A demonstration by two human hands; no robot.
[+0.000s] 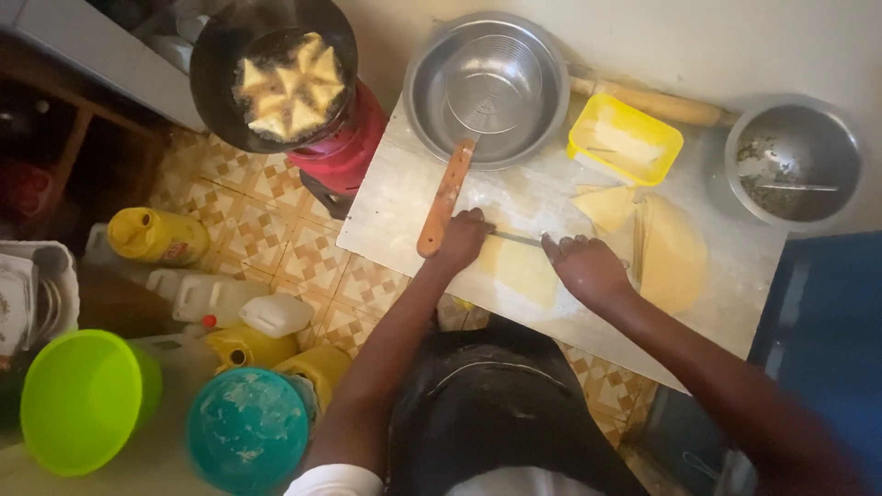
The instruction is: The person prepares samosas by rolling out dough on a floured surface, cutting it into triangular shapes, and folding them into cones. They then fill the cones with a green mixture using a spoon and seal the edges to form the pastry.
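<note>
Both arms reached forward from the body over the floured worktop (404,197), the elbows bent a little. The left hand (462,239) was closed around the handle of a knife (514,239), whose thin blade lay across a flat piece of yellow dough (522,271). The right hand (586,266) was spread open, with the fingers (556,246) pressing down on the dough just beside the blade tip. More thin dough sheets (675,253) lay to the right of this hand. Behind the hands stood a steel bowl (432,110) with a wooden-handled strainer (448,193) in it, and a yellow tub (625,142).
</note>
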